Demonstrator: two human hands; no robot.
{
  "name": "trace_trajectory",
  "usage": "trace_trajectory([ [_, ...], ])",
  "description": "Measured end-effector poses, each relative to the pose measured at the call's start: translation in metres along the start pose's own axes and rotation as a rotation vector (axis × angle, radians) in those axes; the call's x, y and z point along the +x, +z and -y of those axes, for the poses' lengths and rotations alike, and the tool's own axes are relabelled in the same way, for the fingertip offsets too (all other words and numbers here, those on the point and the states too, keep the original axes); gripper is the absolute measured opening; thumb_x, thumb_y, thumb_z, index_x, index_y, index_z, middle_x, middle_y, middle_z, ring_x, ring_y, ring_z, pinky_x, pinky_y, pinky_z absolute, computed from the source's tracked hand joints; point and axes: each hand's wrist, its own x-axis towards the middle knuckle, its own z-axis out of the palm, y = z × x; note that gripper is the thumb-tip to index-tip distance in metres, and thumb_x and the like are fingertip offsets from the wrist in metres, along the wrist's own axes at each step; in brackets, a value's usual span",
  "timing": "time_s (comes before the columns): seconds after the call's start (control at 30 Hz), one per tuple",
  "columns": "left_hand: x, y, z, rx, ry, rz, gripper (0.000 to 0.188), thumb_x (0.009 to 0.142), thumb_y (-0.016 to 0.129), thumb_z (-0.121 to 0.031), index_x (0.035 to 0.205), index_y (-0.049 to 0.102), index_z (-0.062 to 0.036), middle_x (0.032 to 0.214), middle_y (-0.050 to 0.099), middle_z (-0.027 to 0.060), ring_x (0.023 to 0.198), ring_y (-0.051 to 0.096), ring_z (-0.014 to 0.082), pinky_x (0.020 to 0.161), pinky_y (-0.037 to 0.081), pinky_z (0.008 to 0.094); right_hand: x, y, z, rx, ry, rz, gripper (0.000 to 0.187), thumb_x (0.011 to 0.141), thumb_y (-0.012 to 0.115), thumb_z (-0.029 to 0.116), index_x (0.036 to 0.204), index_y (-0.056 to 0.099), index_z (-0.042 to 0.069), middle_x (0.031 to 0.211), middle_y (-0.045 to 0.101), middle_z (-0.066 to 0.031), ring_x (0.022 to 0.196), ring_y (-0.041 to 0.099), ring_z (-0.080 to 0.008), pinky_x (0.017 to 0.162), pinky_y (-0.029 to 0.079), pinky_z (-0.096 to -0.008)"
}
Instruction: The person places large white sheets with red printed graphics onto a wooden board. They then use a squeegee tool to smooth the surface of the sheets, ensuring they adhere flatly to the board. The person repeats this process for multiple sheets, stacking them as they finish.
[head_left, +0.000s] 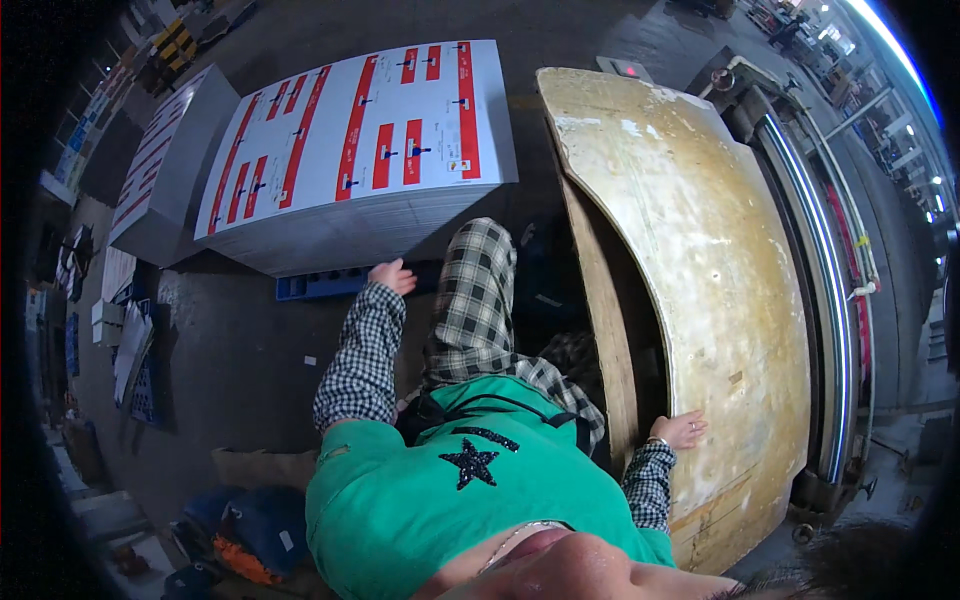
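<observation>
My left hand [393, 277] hangs in the air with its fingers loosely stretched out and nothing in it. It is nearest to the front edge of a tall stack of white printed sheets with red bands [330, 225]; I cannot tell whether it touches them. My right hand [682, 431] rests flat, fingers out, on the worn, yellowish wooden tabletop [720, 280] to my right, near its curved inner edge. No sheet lies under that hand.
A blue pallet [305, 286] shows under the stack. Another stack of printed sheets [165, 150] stands farther left. A machine with a long shiny metal roller [815, 270] runs along the tabletop's far right side. Blue and orange items [260, 545] lie at the lower left.
</observation>
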Motion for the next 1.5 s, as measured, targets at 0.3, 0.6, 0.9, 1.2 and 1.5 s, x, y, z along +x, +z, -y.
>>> trace_trajectory([
  [0.3, -0.03, -0.053, 0.049, 1.037, -0.253, -0.224, 0.054, 0.092, 0.048, -0.039, 0.129, 0.048, 0.0011, 0.136, 0.044, 0.019, 0.119, 0.047, 0.0317, 0.1, 0.039, 0.0396, -0.004, 0.002, 0.001, -0.04, 0.027, 0.032, 0.088, 0.073, 0.066, 0.013, 0.145, 0.016, 0.009, 0.149, 0.019, -0.0211, 0.139, 0.018, -0.0337, 0.107, 0.023, -0.054],
  [0.6, 0.065, -0.039, -0.026, 0.362, -0.399, -0.274, 0.056, 0.094, 0.051, -0.025, 0.138, 0.03, 0.0022, 0.142, 0.034, 0.0198, 0.127, 0.04, 0.0314, 0.104, 0.038, 0.0447, 0.039, -0.051, 0.05, -0.099, 0.182, 0.749, 0.079, 0.069, 0.075, 0.029, 0.135, 0.038, 0.004, 0.143, 0.034, -0.0192, 0.134, 0.031, -0.0324, 0.109, 0.025, -0.0428],
  [0.9, 0.27, -0.046, -0.169, 0.279, 0.16, -1.174, 0.073, 0.083, 0.065, -0.032, 0.137, 0.031, 0.003, 0.14, 0.033, 0.0241, 0.129, 0.034, 0.0365, 0.109, 0.029, 0.0441, -0.078, -0.124, 0.456, 0.868, -0.904, 0.455, 0.033, 0.09, 0.057, 0.02, 0.113, 0.059, -0.004, 0.089, 0.067, -0.0182, 0.082, 0.065, -0.0194, 0.071, 0.05, -0.0291],
  [1.2, 0.329, -0.098, -0.287, 0.562, 0.25, -1.334, 0.067, 0.085, 0.063, -0.031, 0.138, 0.034, -0.0035, 0.143, 0.032, 0.0204, 0.133, 0.031, 0.0326, 0.109, 0.019, 0.0554, -0.11, -0.013, 0.7, 0.474, -0.462, 0.397, 0.061, 0.09, 0.045, 0.045, 0.121, 0.052, -0.006, 0.118, 0.055, -0.0281, 0.115, 0.05, -0.0391, 0.099, 0.039, -0.0409],
  [1.5, 0.448, 0.051, -0.391, 0.835, 0.338, -1.001, 0.063, 0.092, 0.05, -0.037, 0.141, 0.028, -0.0052, 0.149, 0.022, 0.0159, 0.14, 0.015, 0.0295, 0.112, 0.014, 0.0533, -0.116, 0.021, 0.752, 0.636, -0.113, 0.472, 0.061, 0.094, 0.029, 0.048, 0.12, 0.055, 0.0, 0.113, 0.062, -0.0185, 0.108, 0.057, -0.0269, 0.094, 0.042, -0.0387],
])
